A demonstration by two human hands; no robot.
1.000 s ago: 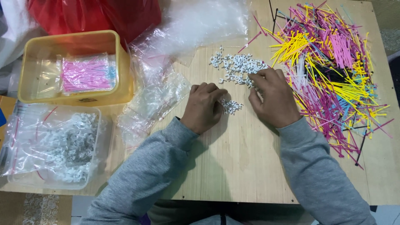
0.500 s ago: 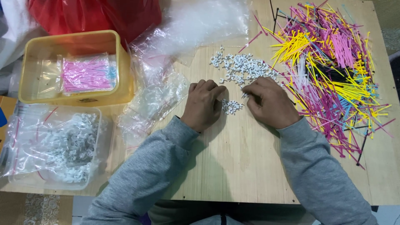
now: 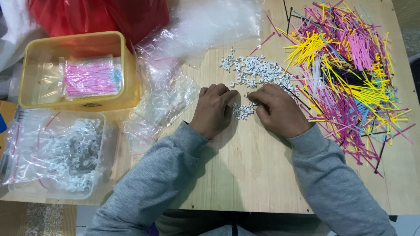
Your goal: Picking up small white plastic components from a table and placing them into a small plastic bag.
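My left hand (image 3: 213,109) and my right hand (image 3: 276,109) rest knuckles-up on the wooden table (image 3: 245,175), fingers curled around a small cluster of white plastic clips (image 3: 242,110) lying between them. The fingertips of both hands touch that cluster. Just beyond the hands lies a larger loose heap of the same white clips (image 3: 256,71). Whether either hand pinches a clip cannot be made out.
A big pile of coloured cable ties (image 3: 350,65) covers the right side. Clear plastic bags (image 3: 175,87) lie left of my hands. A yellow tub (image 3: 30,94) holds bagged pink ties; a clear box (image 3: 57,157) holds bagged white clips. Red plastic (image 3: 96,15) sits at the back.
My right hand has drawn back from the larger clip heap toward the small cluster by my left hand. The left hand has barely shifted.
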